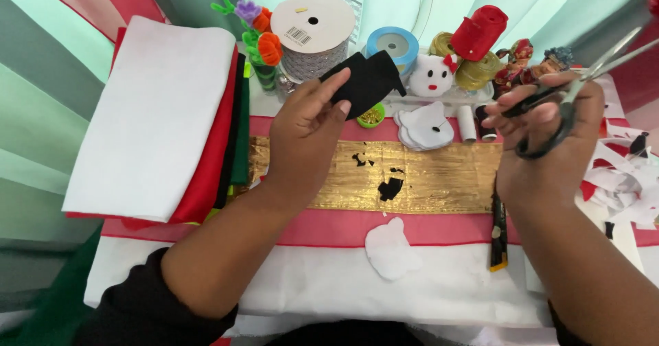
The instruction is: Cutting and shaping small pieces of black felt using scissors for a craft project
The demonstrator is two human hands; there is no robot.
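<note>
Head camera view, looking down over a craft table draped in white, pink and a wrinkled gold foil band point(425, 178). The left hand point(305, 123) is raised above the gold band, thumb and fingertips pinching the lower edge of a soft, matte piece of black felt point(367, 78) with an angular outline. The right hand point(549, 133) is lifted to the same height, well apart from the felt, fingers curled through the dark loops of metal scissors point(576, 88); their thin blades stand slightly apart and point up toward the right edge.

Small black felt scraps point(390, 188) lie on the gold foil between the forearms. A rounded white felt cutout point(390, 250) rests on the white cloth near the front edge. A stack of flat felt sheets point(154, 112), white on top of red and green, fills the left side. Ribbon spools point(312, 27), a plush white cat face point(431, 77) and pipe-cleaner flowers crowd the far edge. White and red paper trimmings point(628, 181) pile at the right. Bare cloth lies between the two forearms.
</note>
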